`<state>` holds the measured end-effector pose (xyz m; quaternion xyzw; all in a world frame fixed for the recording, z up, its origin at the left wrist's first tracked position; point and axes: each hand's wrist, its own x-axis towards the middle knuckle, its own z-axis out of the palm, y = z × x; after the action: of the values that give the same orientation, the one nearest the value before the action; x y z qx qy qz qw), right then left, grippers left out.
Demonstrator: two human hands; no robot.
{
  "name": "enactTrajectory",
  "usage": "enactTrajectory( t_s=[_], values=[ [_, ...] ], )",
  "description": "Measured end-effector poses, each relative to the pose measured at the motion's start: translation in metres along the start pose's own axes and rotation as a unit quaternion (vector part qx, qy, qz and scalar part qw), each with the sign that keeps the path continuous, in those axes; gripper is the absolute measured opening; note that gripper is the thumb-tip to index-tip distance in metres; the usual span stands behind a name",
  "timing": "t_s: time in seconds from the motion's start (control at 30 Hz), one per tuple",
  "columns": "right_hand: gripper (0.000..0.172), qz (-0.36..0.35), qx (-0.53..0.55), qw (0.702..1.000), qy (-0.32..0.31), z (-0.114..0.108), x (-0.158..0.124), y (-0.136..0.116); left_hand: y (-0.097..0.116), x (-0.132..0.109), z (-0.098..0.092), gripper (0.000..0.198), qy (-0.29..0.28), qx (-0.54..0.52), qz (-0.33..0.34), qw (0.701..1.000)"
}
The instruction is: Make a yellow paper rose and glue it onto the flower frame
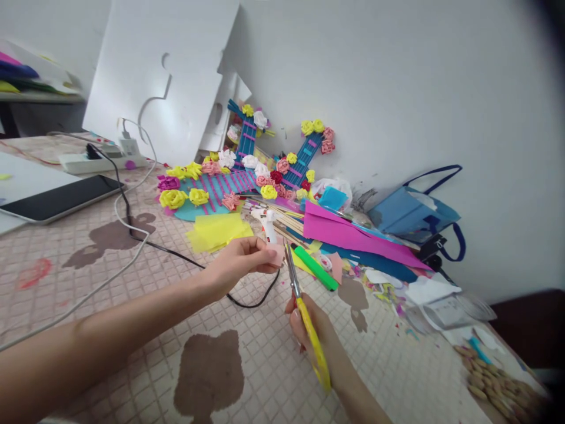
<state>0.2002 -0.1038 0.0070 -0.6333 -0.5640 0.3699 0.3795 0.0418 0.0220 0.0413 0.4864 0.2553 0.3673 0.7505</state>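
Between the thumb and fingers of my left hand (247, 259) is a small piece of pale pink paper (276, 255). My right hand (315, 330) is closed round yellow-handled scissors (312, 333), whose blades point up and away beside the paper. Whether the blades touch the paper I cannot tell. Just behind the left fingers stands a white glue gun (268, 225). A green marker (315, 268) lies to the right of the blades, and folded yellow paper (218, 231) lies behind my left hand.
Paper-flower decorations (212, 182) stand at the back. A magenta sheet (357, 235), wooden sticks and scraps lie behind the marker. A black cable (176, 254) runs across the table. A tablet (62, 197) and power strip (101, 160) are left; a blue bag (406, 212) and peanuts (498, 386) are right.
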Motion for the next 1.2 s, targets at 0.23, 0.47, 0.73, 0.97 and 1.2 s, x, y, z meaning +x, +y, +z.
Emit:
enactTrajectory(
  t_s=[0.23,0.47,0.73,0.97,1.2],
  values=[
    [0.028,0.017,-0.011,1.0,-0.004,0.003,0.001,-0.008,0.0,-0.002,0.003,0.025,0.001,-0.011,-0.006,1.0],
    [0.029,0.017,-0.018,1.0,-0.001,0.003,0.0,-0.01,-0.007,-0.002,0.003,0.022,0.004,-0.046,0.003,0.999],
    [0.028,0.01,-0.022,1.0,-0.007,0.004,0.0,-0.004,-0.01,-0.002,0.002,0.021,0.001,-0.065,0.005,0.998],
    [0.03,0.013,-0.017,1.0,0.0,0.004,0.0,-0.006,-0.008,-0.001,0.003,0.022,0.011,-0.061,-0.001,0.998],
    [0.032,0.012,-0.024,1.0,0.007,0.003,0.001,-0.006,-0.007,-0.002,0.004,0.021,0.004,-0.056,0.002,0.998]
  ],
)
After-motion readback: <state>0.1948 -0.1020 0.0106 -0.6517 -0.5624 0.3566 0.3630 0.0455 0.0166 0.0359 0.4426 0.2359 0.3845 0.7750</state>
